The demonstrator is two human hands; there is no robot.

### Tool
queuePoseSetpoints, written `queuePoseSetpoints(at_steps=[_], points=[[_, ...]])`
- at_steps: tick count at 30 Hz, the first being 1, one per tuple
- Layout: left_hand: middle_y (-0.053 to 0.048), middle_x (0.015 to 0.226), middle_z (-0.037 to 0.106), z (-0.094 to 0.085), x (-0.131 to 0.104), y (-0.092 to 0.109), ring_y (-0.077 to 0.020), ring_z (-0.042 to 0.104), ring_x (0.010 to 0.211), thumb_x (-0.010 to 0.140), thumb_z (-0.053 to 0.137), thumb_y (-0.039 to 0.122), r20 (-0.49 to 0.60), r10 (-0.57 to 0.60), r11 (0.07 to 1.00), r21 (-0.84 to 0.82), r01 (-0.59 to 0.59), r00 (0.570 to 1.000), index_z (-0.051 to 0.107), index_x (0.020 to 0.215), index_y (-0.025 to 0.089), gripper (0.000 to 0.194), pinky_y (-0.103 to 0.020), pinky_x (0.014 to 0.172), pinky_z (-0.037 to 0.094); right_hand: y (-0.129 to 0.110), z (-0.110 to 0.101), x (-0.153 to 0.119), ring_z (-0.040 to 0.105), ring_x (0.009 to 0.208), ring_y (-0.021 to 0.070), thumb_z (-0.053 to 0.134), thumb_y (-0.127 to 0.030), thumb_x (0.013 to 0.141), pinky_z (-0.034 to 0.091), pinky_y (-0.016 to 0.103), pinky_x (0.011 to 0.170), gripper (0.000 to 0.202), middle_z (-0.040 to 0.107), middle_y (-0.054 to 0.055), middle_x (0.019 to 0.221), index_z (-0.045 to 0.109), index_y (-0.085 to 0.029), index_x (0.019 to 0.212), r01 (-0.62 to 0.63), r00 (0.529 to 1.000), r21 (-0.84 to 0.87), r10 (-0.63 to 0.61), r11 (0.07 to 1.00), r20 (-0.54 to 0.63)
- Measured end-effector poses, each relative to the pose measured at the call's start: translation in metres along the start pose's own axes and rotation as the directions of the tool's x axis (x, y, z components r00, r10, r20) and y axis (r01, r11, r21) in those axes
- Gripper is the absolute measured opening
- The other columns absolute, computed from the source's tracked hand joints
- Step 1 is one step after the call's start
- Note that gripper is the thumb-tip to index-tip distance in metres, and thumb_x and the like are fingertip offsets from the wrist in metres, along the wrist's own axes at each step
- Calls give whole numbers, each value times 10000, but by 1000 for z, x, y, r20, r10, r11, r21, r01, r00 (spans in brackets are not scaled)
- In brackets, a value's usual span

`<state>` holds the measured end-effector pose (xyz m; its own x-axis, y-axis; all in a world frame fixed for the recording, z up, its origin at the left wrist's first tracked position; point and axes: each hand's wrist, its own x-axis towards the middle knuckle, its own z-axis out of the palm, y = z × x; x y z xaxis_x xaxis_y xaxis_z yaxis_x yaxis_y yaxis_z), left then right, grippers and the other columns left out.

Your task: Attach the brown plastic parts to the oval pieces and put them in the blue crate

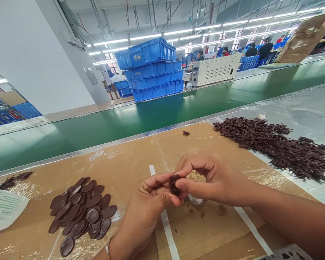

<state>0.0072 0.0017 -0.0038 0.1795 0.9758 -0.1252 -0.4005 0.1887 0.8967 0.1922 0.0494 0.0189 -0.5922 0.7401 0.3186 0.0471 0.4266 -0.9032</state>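
Note:
Between my two hands, over the middle of the cardboard, is a dark brown oval piece (174, 185). The fingers of my left hand (148, 202) pinch it from the left and below. My right hand (211, 178) has thumb and forefinger closed at its upper right side; whether a smaller part sits between those fingertips is hidden. Behind the right fingers stands a small round clear dish (196, 200), partly covered. To the left lies a heap of similar brown oval pieces (81, 209). On the right is a large pile of thin dark brown twiggy parts (273, 144).
A green conveyor belt (151, 115) crosses beyond the cardboard-covered table (130, 162). Stacked blue crates (154, 72) and a beige machine (216, 70) stand past it. A printed sheet (5, 209) lies at far left. Several people sit in the background.

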Motion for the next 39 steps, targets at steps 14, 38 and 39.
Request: queuePoseSetpoints(at_steps=[14, 38, 39], points=[[-13, 712, 760, -3, -1, -2, -116, 690, 704, 631, 929, 219, 36, 6, 1000, 4, -7, 999, 810, 914, 214, 308, -200, 747, 545, 3, 1, 0, 679, 726, 153, 727, -303, 837, 526, 291, 675, 146, 753, 45, 803, 684, -174, 784, 39, 999, -4, -39, 999, -19], [-22, 766, 785, 0, 0, 0, -122, 700, 705, 625, 930, 201, 23, -4, 1000, -3, 4, 1000, 803, 902, 214, 304, -221, 743, 564, 1, 3, 0, 666, 696, 123, 715, -259, 838, 523, 260, 659, 127, 746, 28, 793, 661, -181, 754, 20, 1000, 32, -19, 999, -16], [-25, 767, 786, 0, 0, 0, -127, 702, 706, 620, 933, 208, 23, -1, 1000, -6, 1, 1000, 803, 895, 214, 304, -228, 742, 568, 2, 3, 0, 664, 690, 122, 714, -259, 838, 525, 261, 656, 127, 746, 28, 791, 659, -182, 753, 24, 1000, 31, -24, 999, -19]])
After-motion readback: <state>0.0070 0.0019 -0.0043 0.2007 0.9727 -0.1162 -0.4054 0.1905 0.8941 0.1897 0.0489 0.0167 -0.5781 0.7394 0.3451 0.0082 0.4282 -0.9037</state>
